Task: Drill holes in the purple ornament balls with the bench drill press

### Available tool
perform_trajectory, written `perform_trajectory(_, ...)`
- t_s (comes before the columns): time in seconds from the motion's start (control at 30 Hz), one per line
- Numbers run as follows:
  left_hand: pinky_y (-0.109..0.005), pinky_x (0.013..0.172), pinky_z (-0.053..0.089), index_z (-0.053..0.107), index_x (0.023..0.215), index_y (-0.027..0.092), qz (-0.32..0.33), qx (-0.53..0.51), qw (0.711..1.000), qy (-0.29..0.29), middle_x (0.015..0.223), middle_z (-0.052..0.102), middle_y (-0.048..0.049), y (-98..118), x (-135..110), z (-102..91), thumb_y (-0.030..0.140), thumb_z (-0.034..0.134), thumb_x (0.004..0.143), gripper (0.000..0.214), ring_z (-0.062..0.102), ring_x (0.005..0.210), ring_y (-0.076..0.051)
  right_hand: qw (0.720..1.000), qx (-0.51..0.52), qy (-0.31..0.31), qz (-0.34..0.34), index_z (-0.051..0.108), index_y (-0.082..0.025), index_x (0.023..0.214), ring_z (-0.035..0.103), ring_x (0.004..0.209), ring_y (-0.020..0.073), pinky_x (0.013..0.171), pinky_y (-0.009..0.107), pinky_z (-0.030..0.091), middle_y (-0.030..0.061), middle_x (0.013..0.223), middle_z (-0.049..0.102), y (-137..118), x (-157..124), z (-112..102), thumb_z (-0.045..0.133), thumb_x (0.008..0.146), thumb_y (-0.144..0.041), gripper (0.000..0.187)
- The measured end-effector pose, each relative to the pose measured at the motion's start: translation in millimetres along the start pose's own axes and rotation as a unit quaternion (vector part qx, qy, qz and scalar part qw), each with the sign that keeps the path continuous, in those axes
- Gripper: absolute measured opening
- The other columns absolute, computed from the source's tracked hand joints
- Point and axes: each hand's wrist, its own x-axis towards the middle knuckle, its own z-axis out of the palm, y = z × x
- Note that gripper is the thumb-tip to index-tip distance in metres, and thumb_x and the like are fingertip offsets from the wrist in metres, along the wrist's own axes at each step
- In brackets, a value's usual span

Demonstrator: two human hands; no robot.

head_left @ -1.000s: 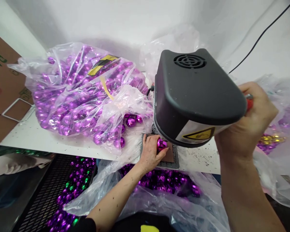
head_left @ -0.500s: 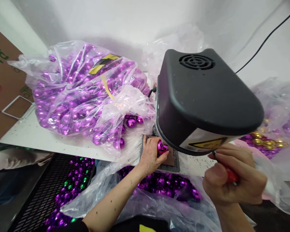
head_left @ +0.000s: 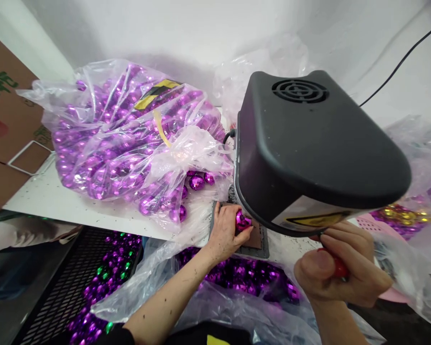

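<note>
My left hand [head_left: 225, 233] is closed round a shiny purple faceted ball [head_left: 242, 221], which it holds on a small grey base plate [head_left: 260, 242] under the head of a black machine [head_left: 309, 148]. My right hand [head_left: 341, 275] is wrapped round a red-handled lever [head_left: 339, 268] at the machine's lower right, pulled down low. The point where the machine meets the ball is hidden by the black housing.
A big clear bag of purple balls [head_left: 129, 143] lies on the white table [head_left: 57, 206] to the left. Another open bag of purple balls [head_left: 244, 280] sits below the table edge. A black crate [head_left: 93, 282] holds purple and green balls. Gold and purple balls [head_left: 402, 215] lie at right. A cardboard box [head_left: 7, 124] stands far left.
My right hand has swung the red lever from high beside the machine down to below its front. My left hand has kept the ball on the plate.
</note>
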Motion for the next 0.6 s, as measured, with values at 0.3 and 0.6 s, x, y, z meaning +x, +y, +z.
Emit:
perform_trajectory(0.3,-0.058,0.116,0.035,0.064,0.121,0.025,-0.011,-0.023,1.000,-0.001,0.116,0.069,-0.0095,0,0,1.1,0.034,0.073,0.083,0.039,0.059,0.119,-0.032,0.999,-0.028,0.022,-0.035,0.062,-0.023,0.092,0.061,0.080,0.0229,0.076,0.046,0.054,0.0050,0.075,0.060,-6,3,5,0.056,0.085,-0.030,0.011)
perform_trajectory(0.6,-0.061,0.125,0.016,0.057,0.127,0.023,0.025,0.041,0.999,0.004,0.116,0.067,-0.0093,-4,-1,3.2,0.030,0.070,0.085,0.044,0.059,0.119,-0.030,0.999,-0.012,-0.042,0.033,0.061,-0.022,0.077,0.061,0.075,0.0190,0.076,0.042,0.054,0.0015,0.069,0.058,5,-22,10,0.062,0.076,-0.015,0.007)
